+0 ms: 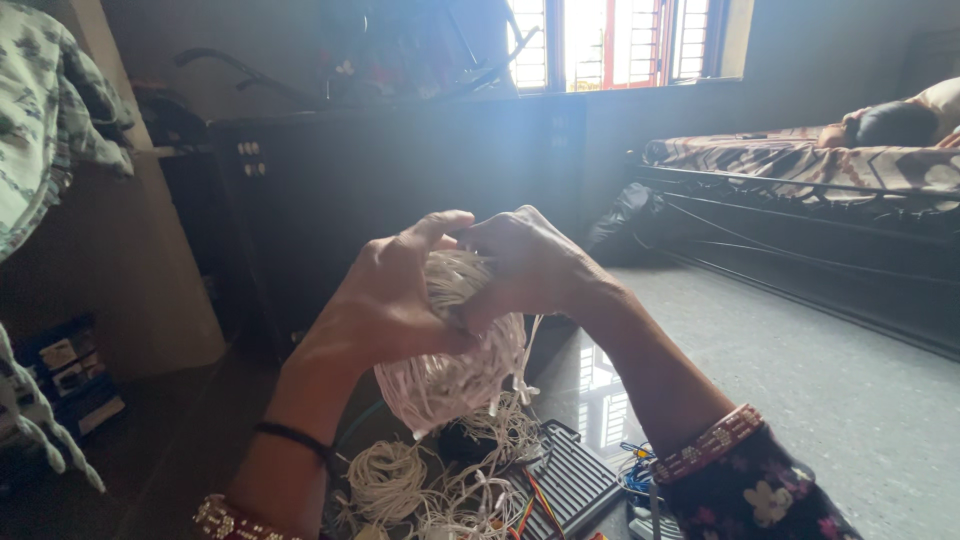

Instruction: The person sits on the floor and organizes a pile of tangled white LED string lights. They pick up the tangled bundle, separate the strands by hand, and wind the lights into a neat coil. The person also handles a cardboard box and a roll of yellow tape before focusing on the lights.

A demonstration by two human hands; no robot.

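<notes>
Both of my hands are raised in front of me around a bundle of white threads (455, 365). My left hand (385, 300) grips the bundle from the left, thumb up over its top. My right hand (525, 265) closes on the top of the bundle from the right, fingers curled into the threads. The lower part of the bundle hangs down in a loose rounded mass with strands trailing. Below it lie more coils of white thread (395, 485) on the floor.
A dark ribbed flat object (570, 480) and coloured wires (635, 475) lie by the coils. A dark cabinet (400, 190) stands ahead under a bright window (610, 40). A metal-framed bed (800, 170) with a person lying on it is at right. Cloth (40, 110) hangs at left.
</notes>
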